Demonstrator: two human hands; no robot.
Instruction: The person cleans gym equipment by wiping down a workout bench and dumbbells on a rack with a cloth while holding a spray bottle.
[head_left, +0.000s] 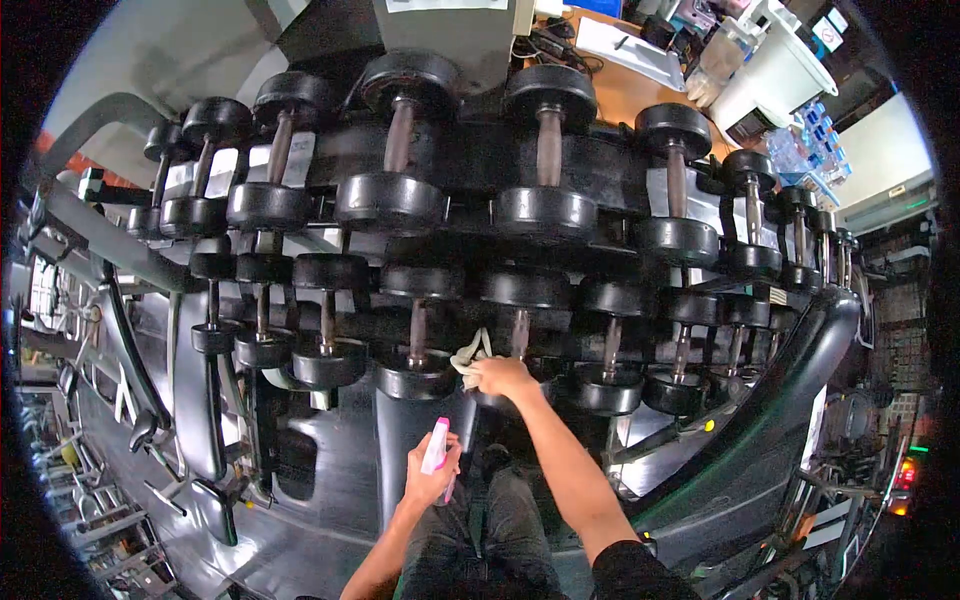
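My left hand [432, 470] is closed around a white and pink spray bottle [436, 447], held low in front of my legs. In my right hand [506, 380] is a bunched, pale cloth [474, 362]. That hand reaches to the lower row of the rack, over the near end of a black dumbbell [521, 290] and hiding part of it. Just left of the cloth lies another black dumbbell [418, 335] with a worn grey-brown handle. A larger dumbbell [549, 150] rests above, on the upper row.
Several more dumbbells fill both rows of the rack. Behind it, a wooden desk [620, 85] carries papers, cables, a white bucket [775, 75] and plastic bottles [815, 145]. A padded bench [205, 400] and gym machines stand on the left; a dark curved frame [790, 390] borders the right.
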